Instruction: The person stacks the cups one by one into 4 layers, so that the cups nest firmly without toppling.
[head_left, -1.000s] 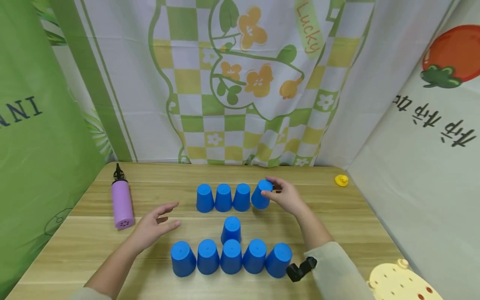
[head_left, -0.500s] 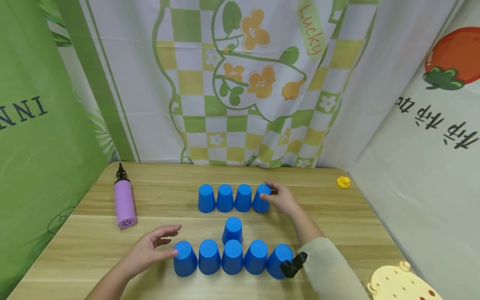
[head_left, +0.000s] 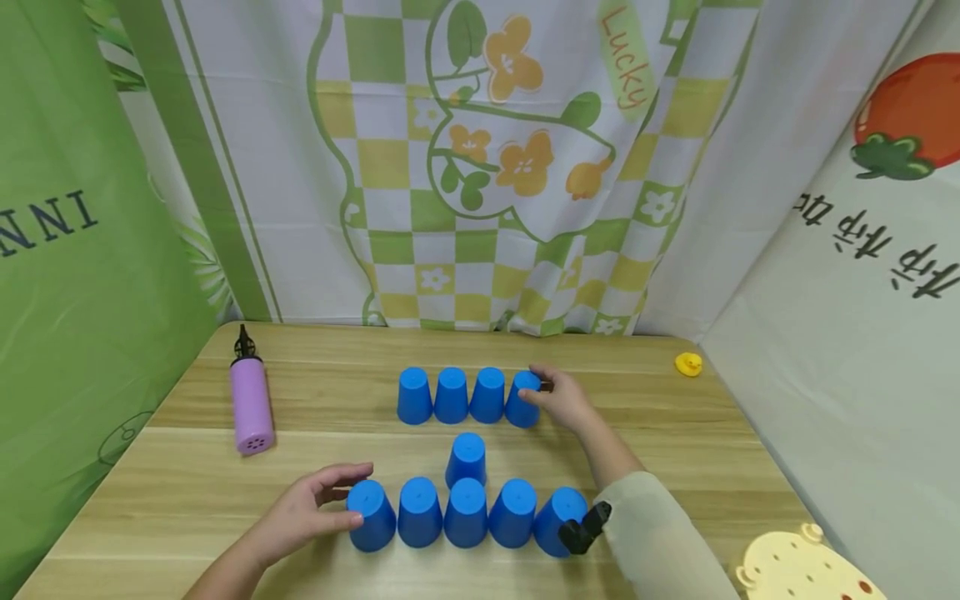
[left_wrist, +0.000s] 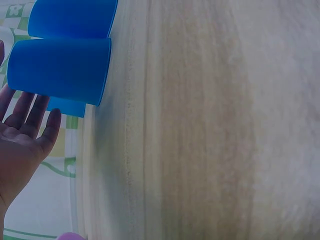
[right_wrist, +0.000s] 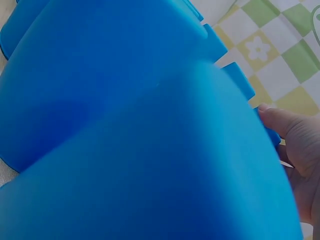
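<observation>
A front row of several upside-down blue cups stands on the table. My left hand (head_left: 300, 515) is at its leftmost cup (head_left: 371, 518), the thumb at the near side and the fingers reaching behind. In the left wrist view those fingers (left_wrist: 35, 117) look fairly straight beside the cup, some tips hidden. At the back, my right hand (head_left: 564, 402) holds the rightmost cup (head_left: 521, 407) of another row between thumb and fingers. That cup stands next to its neighbour (head_left: 487, 397). One single cup (head_left: 467, 460) sits behind the middle of the front row.
A purple hand pump (head_left: 252, 407) lies at the left of the wooden table (head_left: 637, 367). A small yellow duck (head_left: 687, 364) sits at the far right corner. The pale yellow dotted piece (head_left: 806, 567) is at the lower right. Curtains hang behind and at both sides.
My right hand has lowered its tilted cup to stand at the right end of the back row. The left hand has come down and right to the leftmost front cup.
</observation>
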